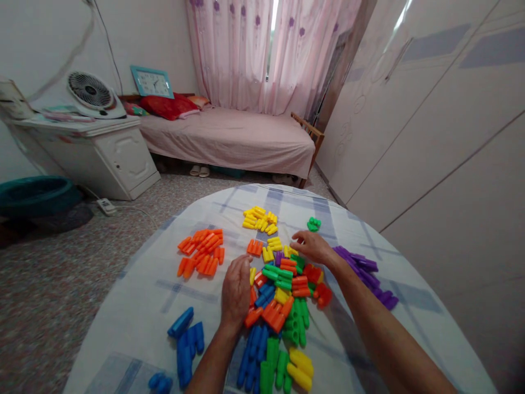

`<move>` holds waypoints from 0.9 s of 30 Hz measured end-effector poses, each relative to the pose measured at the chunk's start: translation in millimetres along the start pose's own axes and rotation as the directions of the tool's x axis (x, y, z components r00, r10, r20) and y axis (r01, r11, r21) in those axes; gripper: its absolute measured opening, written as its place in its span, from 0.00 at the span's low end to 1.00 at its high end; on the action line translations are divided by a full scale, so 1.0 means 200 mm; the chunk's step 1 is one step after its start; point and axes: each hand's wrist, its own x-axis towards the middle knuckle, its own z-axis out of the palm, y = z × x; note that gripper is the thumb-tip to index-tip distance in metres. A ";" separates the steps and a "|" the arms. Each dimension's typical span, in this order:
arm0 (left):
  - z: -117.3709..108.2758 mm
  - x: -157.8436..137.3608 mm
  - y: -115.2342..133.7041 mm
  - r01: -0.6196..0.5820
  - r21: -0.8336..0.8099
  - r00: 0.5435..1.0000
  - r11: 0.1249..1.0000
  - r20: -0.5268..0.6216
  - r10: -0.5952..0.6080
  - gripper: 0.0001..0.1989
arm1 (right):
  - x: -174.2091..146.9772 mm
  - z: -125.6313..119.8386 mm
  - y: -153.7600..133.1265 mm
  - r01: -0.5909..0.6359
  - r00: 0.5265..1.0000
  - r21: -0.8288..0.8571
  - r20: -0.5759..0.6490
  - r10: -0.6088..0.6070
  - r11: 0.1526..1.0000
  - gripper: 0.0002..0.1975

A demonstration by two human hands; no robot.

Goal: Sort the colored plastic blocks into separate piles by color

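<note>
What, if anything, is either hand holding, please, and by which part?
The right hand, open by the mixed pile of blocks, shows nothing held; whether the left hand, palm hidden, holds anything cannot be told.

left hand [236, 290], back showing, aimed 1 o'clock | right hand [312, 246], fingers bent, parted, aimed 10 o'clock

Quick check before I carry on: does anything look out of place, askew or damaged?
One thing: the blue-framed clock stands tilted behind the red pillow rather than hanging level. The mixed heap of plastic pieces shows no visible damage.
</note>
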 end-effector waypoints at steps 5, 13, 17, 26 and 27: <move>0.00 0.00 0.00 0.007 0.003 1.000 1.000 0.014 -0.007 0.21 | -0.06 0.07 0.02 -0.037 0.999 0.076 0.000 0.037 0.996 0.13; 0.00 0.00 0.00 0.007 -0.013 1.000 1.000 0.018 -0.006 0.21 | -0.07 0.10 0.10 -0.066 0.998 0.551 0.034 0.056 0.832 0.11; 0.00 0.00 0.00 0.007 -0.024 1.000 1.000 0.014 -0.007 0.20 | -0.08 0.10 0.12 -0.132 0.991 0.754 0.084 0.105 0.643 0.14; 0.00 0.00 -0.02 0.023 -0.012 1.000 1.000 0.020 -0.023 0.20 | 0.06 0.05 0.08 -0.112 0.973 0.864 -0.005 0.231 0.491 0.16; 0.00 0.00 -0.02 0.026 -0.012 1.000 1.000 0.018 -0.026 0.20 | 0.07 0.04 0.07 -0.108 0.974 0.867 -0.007 0.227 0.487 0.17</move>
